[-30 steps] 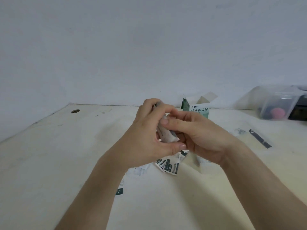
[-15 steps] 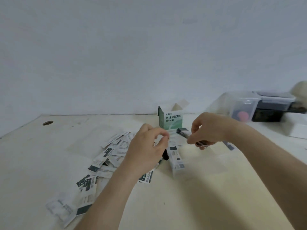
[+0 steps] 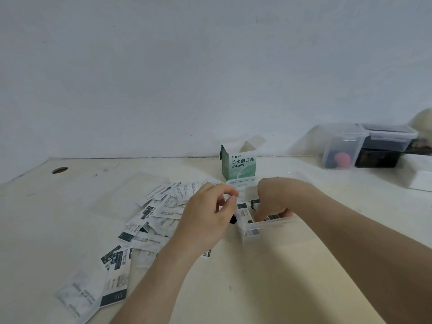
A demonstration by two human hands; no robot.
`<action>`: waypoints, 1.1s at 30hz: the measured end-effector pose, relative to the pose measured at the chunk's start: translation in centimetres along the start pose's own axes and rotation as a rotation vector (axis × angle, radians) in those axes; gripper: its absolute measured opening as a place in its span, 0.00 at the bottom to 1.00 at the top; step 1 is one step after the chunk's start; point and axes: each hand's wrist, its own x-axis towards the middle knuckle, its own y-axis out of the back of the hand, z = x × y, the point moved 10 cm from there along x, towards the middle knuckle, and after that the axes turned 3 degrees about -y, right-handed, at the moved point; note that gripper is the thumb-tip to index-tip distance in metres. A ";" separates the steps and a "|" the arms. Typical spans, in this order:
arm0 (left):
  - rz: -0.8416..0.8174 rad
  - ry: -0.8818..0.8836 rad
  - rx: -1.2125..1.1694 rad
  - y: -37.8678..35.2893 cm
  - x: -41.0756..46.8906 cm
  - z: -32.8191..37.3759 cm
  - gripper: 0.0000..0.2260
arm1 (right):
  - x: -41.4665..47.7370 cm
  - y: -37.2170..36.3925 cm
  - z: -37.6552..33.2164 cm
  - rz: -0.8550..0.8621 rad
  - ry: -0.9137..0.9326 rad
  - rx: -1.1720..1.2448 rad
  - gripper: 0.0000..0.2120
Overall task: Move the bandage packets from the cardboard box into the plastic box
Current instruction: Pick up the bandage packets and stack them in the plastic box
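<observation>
Dozens of bandage packets (image 3: 149,216) strewn on counter (image 3: 268,288) at left; left hand (image 3: 205,218) beside them, thumb and forefinger nearly meeting, hold unclear. Before cardboard box (image 3: 240,166), down inside plastic box (image 3: 268,224) now, no longer above it: right hand (image 3: 278,195), grip hidden. Suggests another packet delivered.

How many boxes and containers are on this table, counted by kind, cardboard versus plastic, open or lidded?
Cardboard box: 1
Open clear plastic box: 1
Lidded plastic containers: 2 (clear container, dark container)
Total: 4
The white object at the right edge is cut off, so it is not counted.
</observation>
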 end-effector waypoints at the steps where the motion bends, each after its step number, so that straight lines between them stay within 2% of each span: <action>1: 0.001 -0.002 -0.002 0.1 -0.1 0.0 0.07 | 0.1 -0.2 -0.2 -0.003 0.002 0.000 0.18; 7: -0.003 -0.004 -0.002 0.1 0.0 0.0 0.09 | 0.3 -0.3 0.3 -0.057 -0.020 0.152 0.13; 15: -0.012 -0.009 -0.018 -0.1 -0.1 0.0 0.09 | 1.3 0.0 1.5 -0.012 -0.044 0.420 0.09; 17: -0.011 -0.009 -0.028 -0.1 -0.1 0.0 0.09 | 1.3 0.0 1.6 -0.012 -0.040 0.420 0.10; 21: -0.013 -0.011 -0.025 -0.1 -0.1 0.1 0.09 | 1.2 -0.4 1.1 -0.014 -0.018 0.326 0.17; 33: -0.026 -0.014 -0.009 -0.1 -0.1 0.1 0.08 | 1.9 -0.2 2.2 0.043 -0.054 0.410 0.12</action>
